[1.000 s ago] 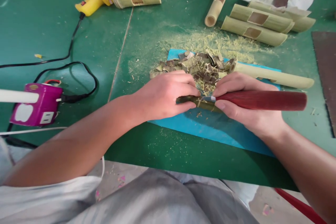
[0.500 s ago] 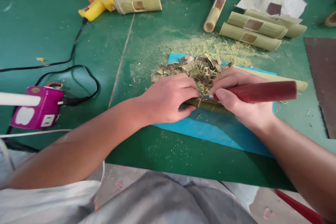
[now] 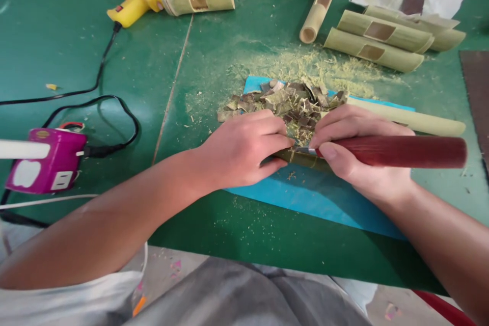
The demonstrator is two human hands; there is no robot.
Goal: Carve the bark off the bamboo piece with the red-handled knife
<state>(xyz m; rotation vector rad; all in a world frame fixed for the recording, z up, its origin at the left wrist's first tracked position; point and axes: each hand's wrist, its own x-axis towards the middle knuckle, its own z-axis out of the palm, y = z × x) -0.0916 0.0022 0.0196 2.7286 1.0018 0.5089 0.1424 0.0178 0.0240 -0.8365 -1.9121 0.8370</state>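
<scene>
My left hand (image 3: 240, 150) grips a short green bamboo piece (image 3: 301, 159) that lies on a blue mat (image 3: 305, 198). My right hand (image 3: 357, 155) holds a carving knife by its dark red wooden handle (image 3: 405, 151), thumb pressed near the blade. The small metal blade touches the bamboo piece between my two hands. Most of the piece is hidden under my fingers. A heap of bamboo chips (image 3: 286, 102) lies just behind my hands on the mat.
Cut bamboo tubes (image 3: 372, 43) with square holes lie at the back right, another tube (image 3: 196, 1) beside a yellow glue gun (image 3: 132, 2). A long bamboo stick (image 3: 416, 119) lies behind my right hand. A purple power socket (image 3: 46, 160) with black cables sits left. Sawdust covers the green table.
Both hands stay locked on the bamboo piece and knife; they shifted slightly with the camera's movement. The blade keeps working at the same spot.
</scene>
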